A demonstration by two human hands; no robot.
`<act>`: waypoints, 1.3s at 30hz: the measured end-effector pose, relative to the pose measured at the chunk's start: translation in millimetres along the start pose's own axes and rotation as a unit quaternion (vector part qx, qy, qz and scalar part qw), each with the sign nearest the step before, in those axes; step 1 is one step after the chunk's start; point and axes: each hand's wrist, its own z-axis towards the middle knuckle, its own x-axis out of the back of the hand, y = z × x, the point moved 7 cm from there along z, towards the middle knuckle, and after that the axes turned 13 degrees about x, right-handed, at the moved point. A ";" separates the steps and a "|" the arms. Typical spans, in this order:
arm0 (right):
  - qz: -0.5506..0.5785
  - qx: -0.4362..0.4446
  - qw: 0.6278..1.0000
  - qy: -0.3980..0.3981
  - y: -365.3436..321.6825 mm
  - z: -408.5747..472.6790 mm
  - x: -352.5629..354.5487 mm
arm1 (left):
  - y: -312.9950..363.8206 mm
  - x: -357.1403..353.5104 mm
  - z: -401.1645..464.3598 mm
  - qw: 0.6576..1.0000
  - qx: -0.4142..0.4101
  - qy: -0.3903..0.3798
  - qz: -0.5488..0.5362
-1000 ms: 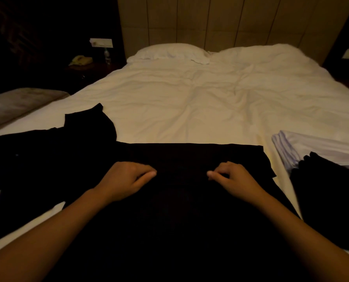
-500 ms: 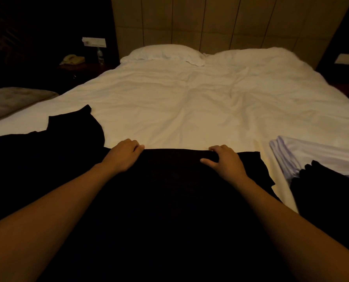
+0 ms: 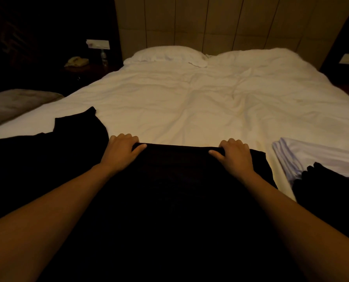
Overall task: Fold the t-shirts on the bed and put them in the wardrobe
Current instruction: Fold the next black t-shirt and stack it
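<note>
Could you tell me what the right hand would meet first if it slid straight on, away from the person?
Probably only the bare white sheet; the right hand grips the black t-shirt at its far edge, and nothing else shows ahead before the pillows, though depth is uncertain.

Two bare forearms, no sleeves showing, run up to the left hand [image 3: 121,152] and right hand [image 3: 235,155], ringless.

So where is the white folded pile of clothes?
The white folded pile of clothes lies at the right edge of the head view, on the white bed sheet, beside the right hand, a black garment overlapping its near side.
</note>
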 end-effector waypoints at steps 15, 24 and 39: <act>0.008 -0.018 0.982 0.189 -30.0 -63.9 108.0 | 29.0 122.7 -80.5 0.970 -0.030 0.237 0.043; 0.014 0.013 0.978 0.207 -60.4 -154.5 128.0 | 24.5 139.4 -179.8 0.968 -0.046 0.246 -0.004; 0.272 -0.103 0.956 0.045 -85.5 -301.0 85.2 | -11.9 80.0 -352.0 0.947 0.163 0.020 -0.276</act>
